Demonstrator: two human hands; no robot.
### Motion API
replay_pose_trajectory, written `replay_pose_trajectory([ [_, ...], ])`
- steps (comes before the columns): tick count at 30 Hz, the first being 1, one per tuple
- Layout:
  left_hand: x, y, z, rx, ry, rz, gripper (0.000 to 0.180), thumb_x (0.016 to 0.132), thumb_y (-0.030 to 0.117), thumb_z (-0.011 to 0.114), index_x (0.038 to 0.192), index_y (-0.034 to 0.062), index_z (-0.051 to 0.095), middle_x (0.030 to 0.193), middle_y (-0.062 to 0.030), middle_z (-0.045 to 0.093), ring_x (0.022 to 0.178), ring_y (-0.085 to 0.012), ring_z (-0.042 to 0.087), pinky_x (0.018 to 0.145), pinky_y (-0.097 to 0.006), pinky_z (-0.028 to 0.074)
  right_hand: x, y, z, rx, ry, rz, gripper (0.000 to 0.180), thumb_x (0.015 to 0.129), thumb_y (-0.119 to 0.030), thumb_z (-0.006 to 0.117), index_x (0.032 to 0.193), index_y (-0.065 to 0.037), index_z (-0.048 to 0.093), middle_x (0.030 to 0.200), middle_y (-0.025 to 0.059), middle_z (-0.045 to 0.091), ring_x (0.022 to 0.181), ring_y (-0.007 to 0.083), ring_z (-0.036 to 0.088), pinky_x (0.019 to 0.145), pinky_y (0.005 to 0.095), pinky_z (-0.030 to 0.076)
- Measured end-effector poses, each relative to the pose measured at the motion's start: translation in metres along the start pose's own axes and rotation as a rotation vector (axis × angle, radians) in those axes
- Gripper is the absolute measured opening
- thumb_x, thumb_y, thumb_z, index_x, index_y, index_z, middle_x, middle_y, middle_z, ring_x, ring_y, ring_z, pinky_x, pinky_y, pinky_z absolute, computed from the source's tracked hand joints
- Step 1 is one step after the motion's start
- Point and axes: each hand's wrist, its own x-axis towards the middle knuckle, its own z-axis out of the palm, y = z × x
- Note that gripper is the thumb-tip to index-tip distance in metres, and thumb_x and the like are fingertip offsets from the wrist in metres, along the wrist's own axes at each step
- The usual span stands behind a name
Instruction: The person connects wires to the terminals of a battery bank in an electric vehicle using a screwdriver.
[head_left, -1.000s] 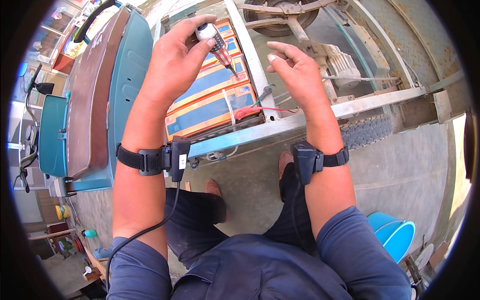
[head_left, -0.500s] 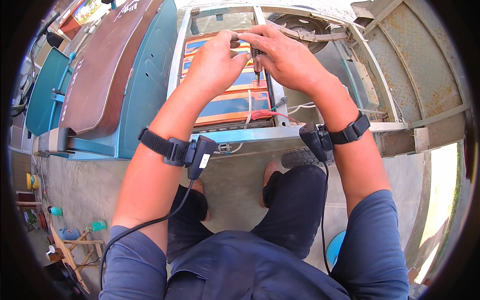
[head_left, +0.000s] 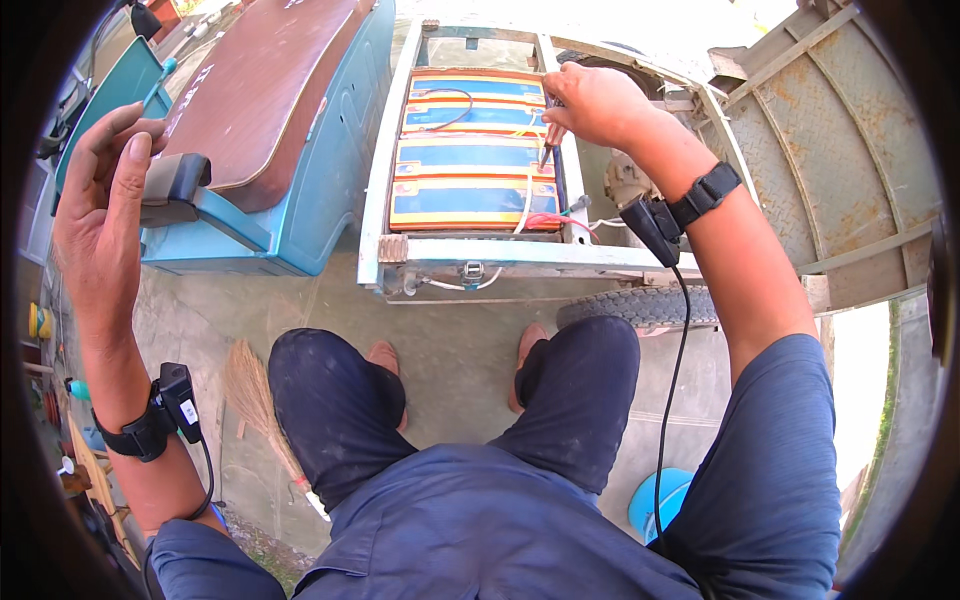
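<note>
My right hand (head_left: 598, 103) grips a screwdriver (head_left: 551, 143) with a brownish handle. Its shaft points down at the right end of a blue-and-orange battery (head_left: 465, 157); I cannot tell whether the tip touches a screw. Several such batteries lie in a row inside a pale metal frame (head_left: 378, 190). A thin dark cable (head_left: 470, 100) loops over the far ones, and a white cable (head_left: 526, 200) and red wires (head_left: 548, 219) run at the near right corner. Far to the left, my left hand (head_left: 105, 215) is raised with fingers loosely apart, nothing visible in it, near a grey-capped blue bar.
Left of the frame stands a blue metal body (head_left: 325, 170) with a brown panel (head_left: 255, 95). A tyre (head_left: 640, 306) sits below the frame's right side, a rusty metal panel (head_left: 840, 140) beyond. A broom (head_left: 255, 395) and a blue bucket (head_left: 660, 500) are on the floor.
My left hand has left the screwdriver and swung far to the left. My right hand stays on the screwdriver over the batteries. The view has shifted, showing the broom and more of the batteries.
</note>
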Motion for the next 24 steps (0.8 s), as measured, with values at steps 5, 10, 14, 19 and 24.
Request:
replay_pose_trajectory([
  [5, -0.010, -0.044, 0.000, 0.172, 0.026, -0.005, 0.026, 0.106, 0.028, 0.056, 0.116, 0.0075, 0.069, 0.103, -0.0057, 0.071, 0.095, -0.0142, 0.064, 0.086, -0.027, 0.049, 0.000, -0.008, -0.009, -0.024, -0.121, -0.149, 0.031, 0.085, -0.038, 0.075, 0.090, -0.008, 0.069, 0.091, 0.0101, 0.066, 0.091, 0.0291, 0.070, 0.076, 0.0400, 0.056],
  [10, -0.007, -0.054, 0.013, 0.192, 0.040, 0.075, 0.028, 0.108, 0.019, 0.045, 0.111, 0.0004, 0.066, 0.093, -0.0071, 0.064, 0.087, -0.0138, 0.059, 0.081, -0.026, 0.047, 0.006, 0.003, 0.015, 1.111, -0.207, 0.123, 0.022, 0.090, -0.023, 0.074, 0.099, -0.003, 0.069, 0.080, 0.0069, 0.070, 0.066, 0.0197, 0.072, 0.063, 0.0308, 0.060],
  [14, -0.010, -0.058, 0.017, 0.226, 0.114, 0.121, 0.032, 0.109, 0.022, 0.043, 0.109, 0.0010, 0.068, 0.096, -0.0083, 0.066, 0.087, -0.0152, 0.060, 0.083, -0.027, 0.047, 0.017, 0.016, 0.033, 1.563, -0.157, 0.198, 0.023, 0.093, -0.017, 0.068, 0.108, -0.001, 0.069, 0.079, 0.0074, 0.070, 0.058, 0.0167, 0.070, 0.050, 0.0267, 0.058],
  [19, -0.020, -0.081, 0.010, 0.280, 0.113, 0.122, 0.039, 0.110, 0.025, 0.036, 0.121, 0.0015, 0.066, 0.101, -0.0119, 0.065, 0.096, -0.0178, 0.062, 0.090, -0.027, 0.048, 0.030, 0.020, 0.066, 1.827, -0.049, -0.008, 0.027, 0.093, -0.013, 0.060, 0.115, 0.000, 0.068, 0.081, 0.0093, 0.071, 0.058, 0.0158, 0.069, 0.045, 0.0256, 0.056],
  [24, -0.026, -0.099, -0.011, 0.319, 0.039, 0.095, 0.030, 0.108, 0.018, 0.042, 0.122, 0.0031, 0.064, 0.104, -0.0093, 0.067, 0.099, -0.0201, 0.065, 0.096, -0.030, 0.049, 0.024, 0.009, 0.073, 1.830, 0.277, 0.061, 0.027, 0.092, -0.008, 0.052, 0.109, 0.004, 0.069, 0.063, 0.0040, 0.057, 0.057, 0.0125, 0.060, 0.041, 0.0243, 0.052],
])
